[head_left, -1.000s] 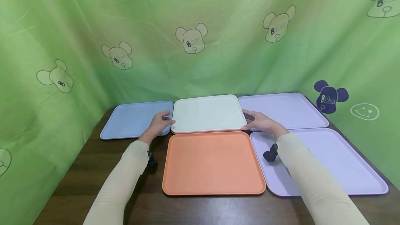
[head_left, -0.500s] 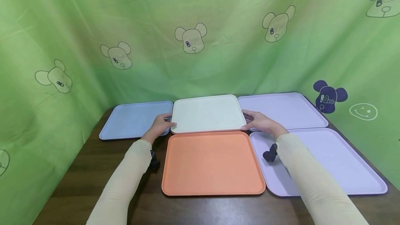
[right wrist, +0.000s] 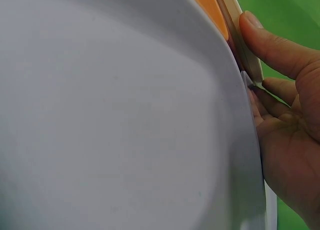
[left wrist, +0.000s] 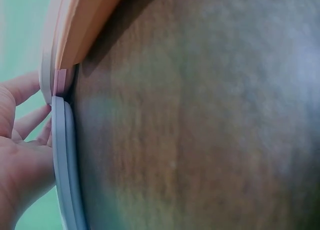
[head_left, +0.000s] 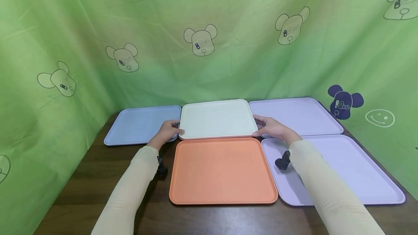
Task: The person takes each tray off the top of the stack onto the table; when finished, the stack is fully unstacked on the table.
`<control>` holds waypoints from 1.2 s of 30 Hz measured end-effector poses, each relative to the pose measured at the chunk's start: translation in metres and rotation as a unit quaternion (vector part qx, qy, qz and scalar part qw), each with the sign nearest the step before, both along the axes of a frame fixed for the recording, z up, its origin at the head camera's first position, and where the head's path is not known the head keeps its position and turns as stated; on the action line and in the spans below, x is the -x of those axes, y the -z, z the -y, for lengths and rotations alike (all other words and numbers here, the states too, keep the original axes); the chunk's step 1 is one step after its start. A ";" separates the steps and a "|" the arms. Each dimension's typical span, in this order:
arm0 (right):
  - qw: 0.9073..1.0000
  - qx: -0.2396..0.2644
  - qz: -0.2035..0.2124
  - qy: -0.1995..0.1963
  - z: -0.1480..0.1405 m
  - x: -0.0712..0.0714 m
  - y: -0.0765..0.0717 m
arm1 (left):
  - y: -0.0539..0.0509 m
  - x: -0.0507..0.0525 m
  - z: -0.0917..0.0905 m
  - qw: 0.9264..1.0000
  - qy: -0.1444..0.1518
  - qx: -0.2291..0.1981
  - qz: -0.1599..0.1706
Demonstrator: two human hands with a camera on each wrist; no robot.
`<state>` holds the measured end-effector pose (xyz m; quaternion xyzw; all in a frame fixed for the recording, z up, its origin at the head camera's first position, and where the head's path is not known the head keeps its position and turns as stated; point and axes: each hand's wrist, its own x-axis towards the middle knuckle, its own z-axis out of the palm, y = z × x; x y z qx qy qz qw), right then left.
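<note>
A white tray point(head_left: 218, 119) lies flat at the back middle, on top of a pinkish tray point(left wrist: 61, 81) whose edge shows beneath it. My left hand point(head_left: 167, 131) holds the white tray's left edge near its front corner, thumb at the rim. At the opposite edge, my right hand point(head_left: 270, 126) grips the right front corner, with its thumb on the rim in the right wrist view and the fingers point(right wrist: 280, 90) at the side. Directly in front of the white tray is an orange tray point(head_left: 223, 171). The fingertips of both hands are partly hidden.
A blue tray point(head_left: 140, 124) lies under my left hand's side, at the back left. Two lilac trays fill the right: a back one point(head_left: 297, 115) and a front one point(head_left: 356, 169) beneath my right forearm. A green curtain point(head_left: 209, 75) hangs behind the dark wooden table point(head_left: 85, 184).
My left hand has shifted slightly right, and its thumb has come down a little onto the white tray's front left corner. The right hand and the trays look unmoved.
</note>
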<state>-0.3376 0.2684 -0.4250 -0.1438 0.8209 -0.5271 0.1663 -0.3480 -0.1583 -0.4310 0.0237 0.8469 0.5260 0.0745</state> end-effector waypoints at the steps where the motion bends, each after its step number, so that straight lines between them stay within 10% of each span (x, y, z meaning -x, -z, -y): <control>1: 1.000 0.002 0.001 0.000 0.000 0.000 0.000 | 0.000 0.000 0.000 1.000 0.000 -0.001 0.003; 36: 1.000 -0.010 0.008 0.003 0.001 -0.001 -0.001 | -0.003 -0.003 0.000 0.997 -0.020 -0.067 -0.012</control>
